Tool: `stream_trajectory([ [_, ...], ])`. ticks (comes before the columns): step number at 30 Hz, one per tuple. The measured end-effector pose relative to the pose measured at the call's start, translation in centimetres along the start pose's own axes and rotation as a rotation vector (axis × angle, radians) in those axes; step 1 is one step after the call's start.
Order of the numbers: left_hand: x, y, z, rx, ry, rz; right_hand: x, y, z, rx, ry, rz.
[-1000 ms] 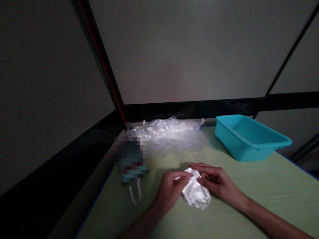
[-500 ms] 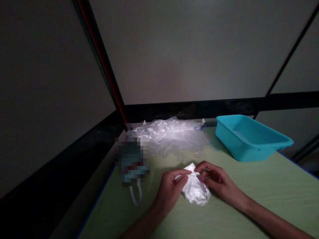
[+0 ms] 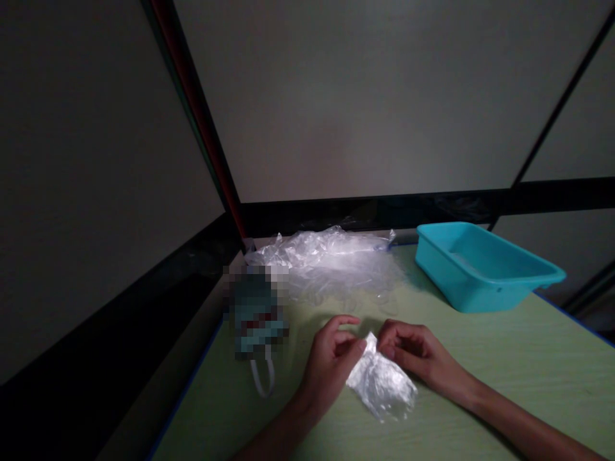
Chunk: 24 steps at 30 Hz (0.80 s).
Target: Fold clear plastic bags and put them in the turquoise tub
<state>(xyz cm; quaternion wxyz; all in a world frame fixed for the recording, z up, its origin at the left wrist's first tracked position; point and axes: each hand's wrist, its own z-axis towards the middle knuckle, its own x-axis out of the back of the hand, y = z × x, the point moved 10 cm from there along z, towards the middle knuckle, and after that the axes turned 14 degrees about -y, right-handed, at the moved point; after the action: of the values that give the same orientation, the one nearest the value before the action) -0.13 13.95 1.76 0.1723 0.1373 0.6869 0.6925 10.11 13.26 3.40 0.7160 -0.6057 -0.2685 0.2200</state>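
Observation:
A small crumpled plastic bag point(image 3: 384, 384), shiny and whitish, lies on the green tabletop between my hands. My right hand point(image 3: 417, 349) pinches its upper right edge between thumb and curled fingers. On the other side, my left hand point(image 3: 331, 358) has its index finger raised and its thumb apart from it. The left thumb tip is at the bag's upper left edge; whether it touches the plastic I cannot tell. Behind both hands, a heap of clear plastic bags point(image 3: 331, 259) spreads along the back of the table.
A turquoise plastic basin point(image 3: 475, 291) stands at the back right of the table point(image 3: 528, 371). To the left lies a blurred-out greenish item point(image 3: 259, 314) with a white loop point(image 3: 262, 378). Pale panels point(image 3: 365, 102) with black rails rise behind.
The left index finger has lifted and parted from the thumb, off the plastic bag. The bag's lower part has spread and shifted down and right. My right hand has moved slightly, still pinching.

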Motion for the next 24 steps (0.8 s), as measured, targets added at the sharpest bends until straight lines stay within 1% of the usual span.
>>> stream_trajectory([
  [4,0.1,0.2,-0.1,-0.006,0.03,0.063,-0.4,0.2,0.0,-0.02,-0.039,0.001],
  [8,0.8,1.0,-0.3,-0.067,0.083,0.119,-0.8,0.5,0.0,-0.043,-0.084,0.02],
  [11,1.8,1.6,-0.5,-0.112,0.143,0.136,-0.8,0.4,0.0,-0.041,-0.081,-0.004],
  [14,2.4,1.7,-0.6,-0.116,0.185,0.13,-0.5,0.4,0.0,-0.028,-0.03,-0.01],
  [16,2.3,1.5,-0.6,-0.109,0.178,0.099,0.0,0.3,-0.1,-0.009,0.042,-0.005],
  [18,2.2,1.4,-0.6,-0.119,0.166,0.048,1.2,-0.1,-0.3,0.024,0.159,-0.015],
  [20,2.1,1.6,-0.8,-0.156,0.17,0.016,3.0,-0.9,-1.0,0.084,0.316,-0.051],
  [22,2.0,1.7,-0.9,-0.182,0.172,-0.029,4.9,-1.9,-2.3,0.16,0.488,-0.126],
  [23,1.8,1.5,-0.9,-0.174,0.154,-0.082,5.8,-2.5,-3.1,0.195,0.567,-0.186],
  [24,1.3,0.9,-0.7,-0.142,0.112,-0.171,6.4,-3.2,-3.9,0.23,0.639,-0.266],
])
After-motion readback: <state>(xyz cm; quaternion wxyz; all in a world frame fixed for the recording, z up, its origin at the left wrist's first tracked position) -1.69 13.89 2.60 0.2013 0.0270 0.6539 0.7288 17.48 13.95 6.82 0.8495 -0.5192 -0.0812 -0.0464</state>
